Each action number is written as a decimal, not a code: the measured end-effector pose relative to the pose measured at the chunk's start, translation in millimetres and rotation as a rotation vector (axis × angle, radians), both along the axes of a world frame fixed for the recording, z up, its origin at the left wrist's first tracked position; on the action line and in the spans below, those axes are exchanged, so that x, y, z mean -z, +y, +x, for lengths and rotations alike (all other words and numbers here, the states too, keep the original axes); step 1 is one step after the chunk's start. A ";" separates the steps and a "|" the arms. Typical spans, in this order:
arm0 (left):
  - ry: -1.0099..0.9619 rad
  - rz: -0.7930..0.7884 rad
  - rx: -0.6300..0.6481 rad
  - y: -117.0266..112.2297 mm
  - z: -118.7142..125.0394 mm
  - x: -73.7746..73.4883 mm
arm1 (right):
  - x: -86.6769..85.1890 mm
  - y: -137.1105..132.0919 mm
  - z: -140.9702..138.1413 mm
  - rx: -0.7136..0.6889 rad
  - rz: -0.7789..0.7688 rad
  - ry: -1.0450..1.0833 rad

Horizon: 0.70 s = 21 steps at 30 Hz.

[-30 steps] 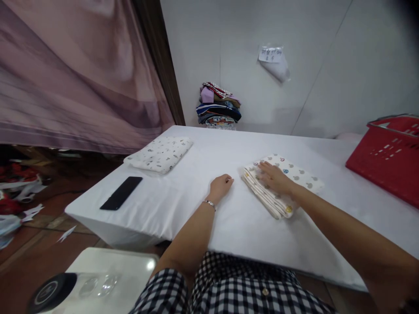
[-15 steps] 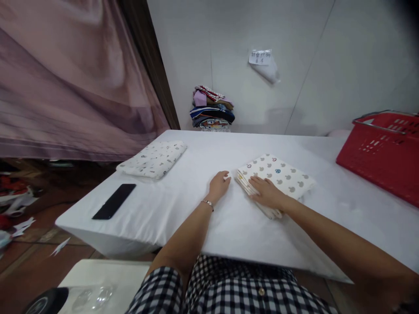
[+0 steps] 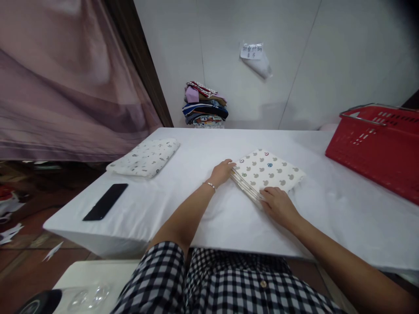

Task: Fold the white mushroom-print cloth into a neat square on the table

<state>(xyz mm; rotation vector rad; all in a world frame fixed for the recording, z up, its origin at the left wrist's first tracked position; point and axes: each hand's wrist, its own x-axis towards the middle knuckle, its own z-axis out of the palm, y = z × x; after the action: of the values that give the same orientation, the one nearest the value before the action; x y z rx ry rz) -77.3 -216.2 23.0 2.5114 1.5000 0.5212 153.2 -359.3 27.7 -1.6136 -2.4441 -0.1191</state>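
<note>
The table (image 3: pixel 183 218) is the largest item. It is rectangular and covered with a smooth white sheet that shows slight creases. A mauve curtain (image 3: pixel 65 87) hangs in soft folds on the left. A red plastic basket (image 3: pixel 376 144), with slotted walls and a metal handle, stands at the table's right end.

The folded cloth (image 3: pixel 273 172) lies flat at the centre of the table, directly in front of the person. It is a soft white fabric printed with small grey motifs and a few coloured ones, folded into a thick rectangular pad. The pad sits diagonally, with one corner pointing toward the person. Its stacked layered edge faces near-left and runs from far-left to near-right. The sides appear close to equal, so the long axis cannot be fixed with certainty.

A second printed white folded pad (image 3: pixel 144 157) lies well apart, near the left edge. A stack of mixed coloured garments (image 3: pixel 204 104) sits against the white wall. A flat black phone (image 3: pixel 105 207) lies near the front-left corner.

The right hand (image 3: pixel 278 205) rests palm down, fingers together, with its fingertips on the cloth's near corner. The left hand (image 3: pixel 221 172) touches the left corner with its fingers curled together. Whether they pinch the layers cannot be told. A thin bracelet (image 3: pixel 209 185) circles the left wrist.
</note>
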 end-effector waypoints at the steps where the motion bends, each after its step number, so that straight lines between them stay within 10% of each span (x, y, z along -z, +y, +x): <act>1: 0.012 0.023 0.013 -0.7 0.0 -1.0 | -0.6 1.2 0.8 -0.010 -0.012 -0.003; 13: 0.062 0.176 0.371 3.5 7.2 -6.3 | -9.2 5.4 -9.5 0.005 -0.017 -0.151; 21: 0.119 0.197 0.273 -11.2 4.4 -10.5 | -13.5 1.6 -4.3 0.060 -0.060 -0.036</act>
<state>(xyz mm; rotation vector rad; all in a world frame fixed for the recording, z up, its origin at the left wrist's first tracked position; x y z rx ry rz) -72.9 -227.4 33.6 2.8854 1.1621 0.5047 148.9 -357.7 41.2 -1.7251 -2.4487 -0.0847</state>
